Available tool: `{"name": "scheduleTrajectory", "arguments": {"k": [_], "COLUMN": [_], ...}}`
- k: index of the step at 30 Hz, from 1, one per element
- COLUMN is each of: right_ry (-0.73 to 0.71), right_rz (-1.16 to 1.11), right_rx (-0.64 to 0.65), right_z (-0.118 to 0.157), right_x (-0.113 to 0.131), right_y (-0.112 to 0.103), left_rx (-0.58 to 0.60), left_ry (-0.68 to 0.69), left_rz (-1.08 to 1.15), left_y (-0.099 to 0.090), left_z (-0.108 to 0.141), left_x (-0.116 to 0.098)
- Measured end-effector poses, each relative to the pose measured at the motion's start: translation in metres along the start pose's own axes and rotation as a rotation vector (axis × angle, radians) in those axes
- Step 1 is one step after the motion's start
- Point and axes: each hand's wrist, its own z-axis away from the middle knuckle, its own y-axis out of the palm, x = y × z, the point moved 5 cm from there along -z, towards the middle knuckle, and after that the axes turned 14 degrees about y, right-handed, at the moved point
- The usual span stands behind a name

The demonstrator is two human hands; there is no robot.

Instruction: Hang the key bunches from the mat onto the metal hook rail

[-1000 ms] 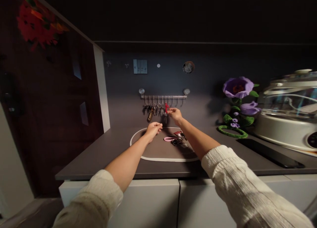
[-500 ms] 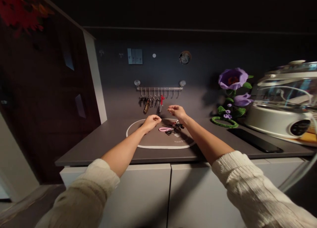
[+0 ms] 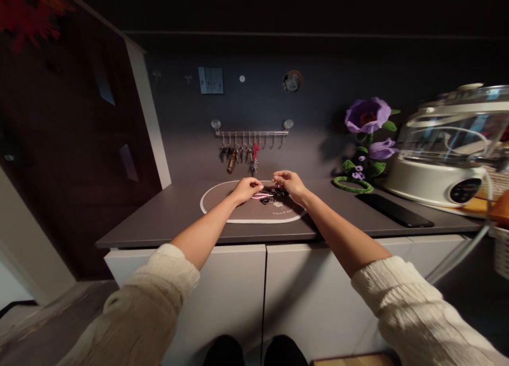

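My left hand [image 3: 246,190] is over the mat, thumb and fingertips pinched together. What lies between them, if anything, is too small to make out. Right at its fingertips is a pink strap [image 3: 260,195] with dark keys [image 3: 267,200] on the mat. To the right, my right hand [image 3: 290,183] hovers with its fingers curled to a pinch; its contents cannot be made out. More dark keys [image 3: 280,191] lie partly hidden beneath it. Behind both hands, several key bunches [image 3: 234,153] hang from hooks on a clear rail [image 3: 252,133], one with a red strap [image 3: 256,151].
The oval mat [image 3: 254,220] with a pale rim lies on the dark counter [image 3: 151,217]. At right are a black phone [image 3: 393,209], a purple knitted flower [image 3: 368,115] and a white appliance with a clear cover [image 3: 433,180]. White cabinet doors [image 3: 234,286] are below.
My left hand has moved slightly right, closer to the pink strap. My right hand has lowered toward the keys on the mat. The view has shifted, and my feet now show below.
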Motion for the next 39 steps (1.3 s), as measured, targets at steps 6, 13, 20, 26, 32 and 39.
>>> {"name": "scheduleTrajectory", "arguments": {"k": [6,13,20,26,32,39], "right_ry": [-0.035,-0.082,-0.080,-0.090,-0.101,-0.105], "right_rz": [0.036,0.110,0.167,0.188,0.261,0.310], "right_rx": [-0.071,-0.194,-0.295,-0.338,-0.354,-0.355], "right_z": [0.005,-0.001,-0.004,-0.004,-0.004,-0.005], "right_x": [-0.010,-0.012,-0.013,-0.012,-0.011,-0.011], "right_y": [-0.014,-0.027,-0.035,-0.038,-0.037,-0.037], "left_rx": [0.061,0.142,0.165,0.172,0.206,0.203], "left_ry": [0.033,0.030,0.048,0.084,0.082,0.076], "left_rz": [-0.059,-0.101,-0.177,-0.204,-0.249,-0.327], "left_y": [0.006,0.014,0.014,0.013,0.015,0.013], "left_z": [0.002,0.011,0.013,0.010,0.010,0.008], "left_x": [-0.006,-0.016,-0.018,-0.011,-0.010,-0.007]}}
